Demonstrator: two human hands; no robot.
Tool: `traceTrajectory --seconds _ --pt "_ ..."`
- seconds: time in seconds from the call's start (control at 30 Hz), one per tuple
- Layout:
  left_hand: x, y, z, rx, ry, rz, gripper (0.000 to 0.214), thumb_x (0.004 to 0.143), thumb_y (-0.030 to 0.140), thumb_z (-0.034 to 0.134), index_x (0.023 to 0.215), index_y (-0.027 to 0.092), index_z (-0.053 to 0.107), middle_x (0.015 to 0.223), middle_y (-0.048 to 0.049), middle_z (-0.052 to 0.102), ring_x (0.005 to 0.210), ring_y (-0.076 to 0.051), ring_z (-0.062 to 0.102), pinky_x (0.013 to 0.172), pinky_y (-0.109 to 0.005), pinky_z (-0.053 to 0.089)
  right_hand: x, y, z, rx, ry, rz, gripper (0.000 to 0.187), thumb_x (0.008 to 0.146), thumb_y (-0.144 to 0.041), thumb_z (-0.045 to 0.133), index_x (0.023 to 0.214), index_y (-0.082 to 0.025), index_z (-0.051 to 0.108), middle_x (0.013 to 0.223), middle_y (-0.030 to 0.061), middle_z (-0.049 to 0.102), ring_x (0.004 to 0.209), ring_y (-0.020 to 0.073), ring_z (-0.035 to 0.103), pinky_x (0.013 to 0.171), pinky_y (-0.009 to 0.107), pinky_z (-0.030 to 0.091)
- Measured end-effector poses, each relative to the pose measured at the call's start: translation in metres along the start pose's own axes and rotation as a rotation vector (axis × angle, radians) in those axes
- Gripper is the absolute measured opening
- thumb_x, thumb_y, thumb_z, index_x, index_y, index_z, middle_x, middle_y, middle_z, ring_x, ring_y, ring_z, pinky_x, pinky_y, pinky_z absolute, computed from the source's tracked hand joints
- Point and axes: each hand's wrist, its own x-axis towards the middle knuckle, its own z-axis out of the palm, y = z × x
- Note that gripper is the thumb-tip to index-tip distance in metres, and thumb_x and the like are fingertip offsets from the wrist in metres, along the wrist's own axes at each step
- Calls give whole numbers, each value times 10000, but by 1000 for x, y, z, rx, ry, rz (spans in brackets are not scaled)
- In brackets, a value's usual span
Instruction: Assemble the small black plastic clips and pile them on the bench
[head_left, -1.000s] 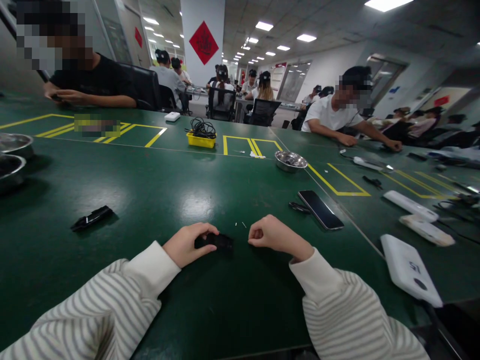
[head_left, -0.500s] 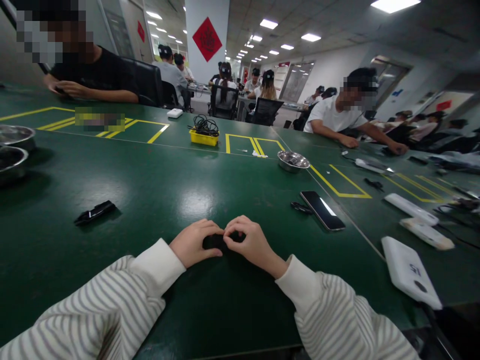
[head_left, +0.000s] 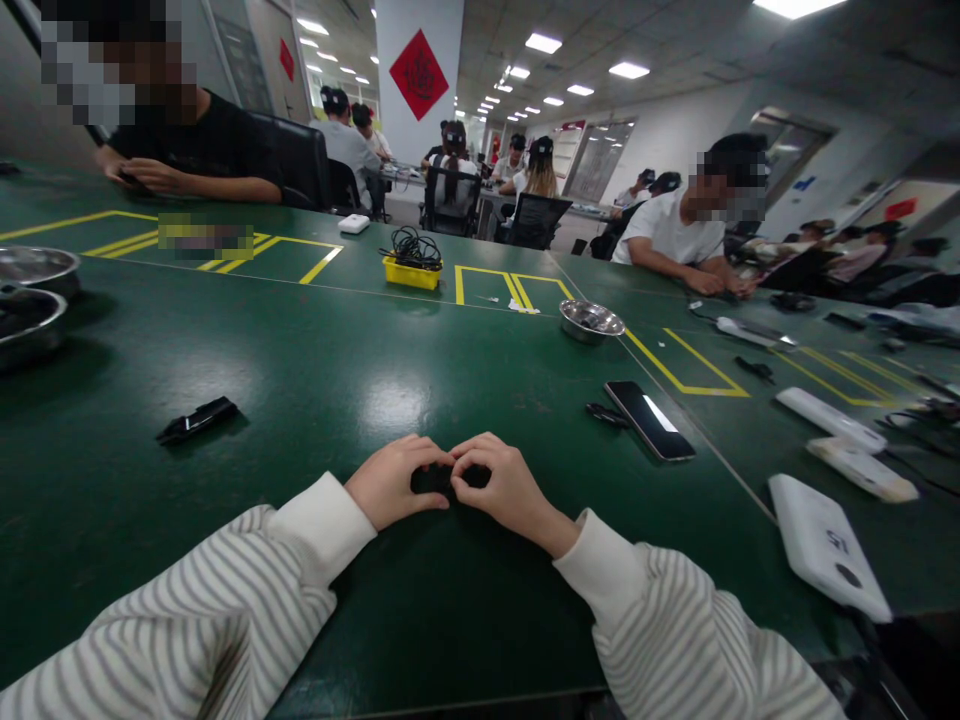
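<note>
Work on a dark part (head_left: 430, 479), held at the surface (head_left: 300, 390) by the curled left hand (head_left: 388, 487), appeared unfinished; a black piece (head_left: 199, 421) farther left was untouched. The part was mostly hidden by both hands; whether anything was pinched in the narrowed right hand (head_left: 508, 488) could not be told.

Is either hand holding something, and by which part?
The left hand seems to hold a black piece around its left end. What the right hand pinches, if anything, is hidden.
</note>
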Motion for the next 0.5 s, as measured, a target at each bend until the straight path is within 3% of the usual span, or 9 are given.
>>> traceTrajectory --seconds 0.33,0.5 --pt "1 1 0 -3 -3 -11 305 656 266 647 938 177 572 855 -32 562 814 -182 506 740 -324 415 0 -1 5 -67 -1 -22 31 644 -151 608 637 -177 594 865 23 623 830 147 515 752 282 400" --pt "-1 0 1 -76 35 -4 352 665 236 635 1003 192 546 957 -35 532 858 -166 516 774 -312 433 0 -2 5 -88 5 12 30 656 -155 602 640 -178 613 873 26 633 823 153 519 755 303 399"
